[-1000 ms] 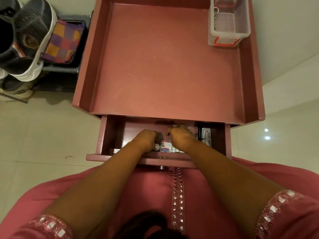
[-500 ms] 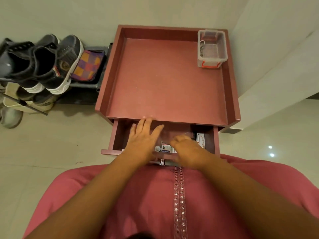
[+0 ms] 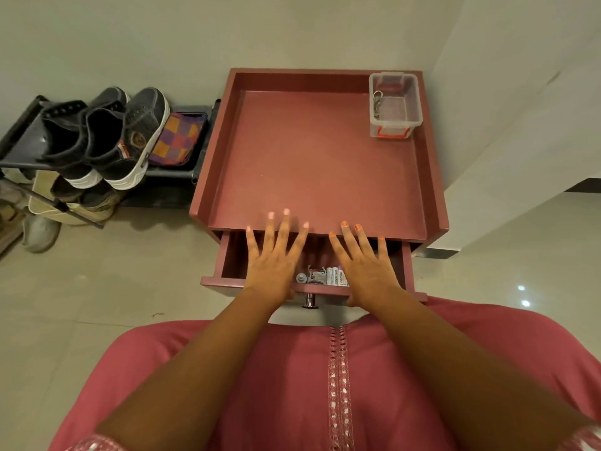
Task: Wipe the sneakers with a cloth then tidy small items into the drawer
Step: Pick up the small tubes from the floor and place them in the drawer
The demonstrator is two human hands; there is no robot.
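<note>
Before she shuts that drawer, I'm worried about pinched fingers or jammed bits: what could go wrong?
1. Both the left hand and right hand lie spread over the open drawer; pushing it in now might trap fingers.
2. The batteries stand packed at the front wall and may tip or roll.

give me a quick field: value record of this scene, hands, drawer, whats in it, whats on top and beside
left hand: open, fingers spread flat over the drawer, holding nothing
right hand: open, fingers spread flat over the drawer, holding nothing
drawer: pulled out, metal knob on its front
drawer contents: small items near the front, between the hands; labels too small to read
cabinet top: clear plastic box in the far right corner
beside cabinet: dark sneakers on a rack, checked cloth next to them
</note>
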